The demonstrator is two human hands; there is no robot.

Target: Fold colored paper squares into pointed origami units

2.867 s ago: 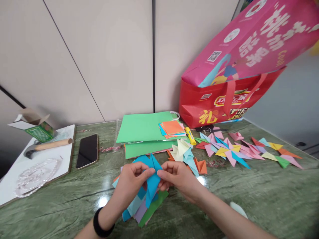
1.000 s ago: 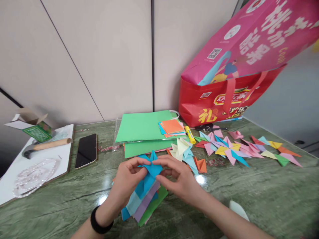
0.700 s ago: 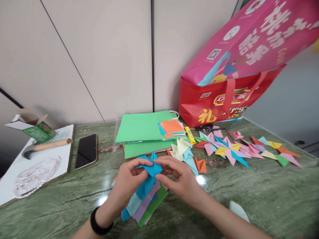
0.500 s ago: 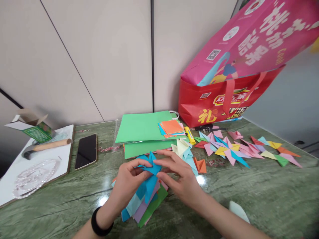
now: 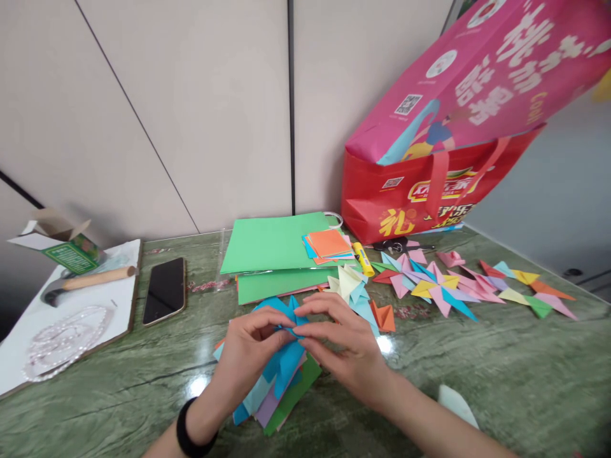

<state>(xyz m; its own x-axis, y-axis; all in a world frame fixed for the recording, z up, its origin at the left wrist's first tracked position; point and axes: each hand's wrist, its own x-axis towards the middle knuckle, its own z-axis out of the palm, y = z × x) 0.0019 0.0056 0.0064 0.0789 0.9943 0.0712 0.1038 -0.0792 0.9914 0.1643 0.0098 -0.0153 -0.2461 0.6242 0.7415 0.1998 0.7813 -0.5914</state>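
Observation:
A folded piece of blue origami paper (image 5: 291,356) is held between both hands above a loose pile of coloured paper sheets (image 5: 298,397). My left hand (image 5: 252,346) pinches it between thumb and forefinger from the left side. From the right, the fingertips and thumb of my right hand (image 5: 341,334) press on its upper fold, and the fingers hide part of the centre. One blue point sticks up between the hands. Behind them lie pale yellow and light blue folded papers (image 5: 358,292) and an orange folded piece (image 5: 383,316).
Green paper packs (image 5: 274,245) carry small orange squares (image 5: 329,244), with a yellow glue stick (image 5: 363,259) alongside. Folded paper stars (image 5: 439,286) spread rightward below a red bag (image 5: 367,207). At left are a phone (image 5: 165,291), a hammer (image 5: 95,280) and a bead string (image 5: 67,340).
The right fingers have closed in towards the left ones, and the blue paper's raised tip has shifted slightly and now shows less of its middle. Everything else stays in place.

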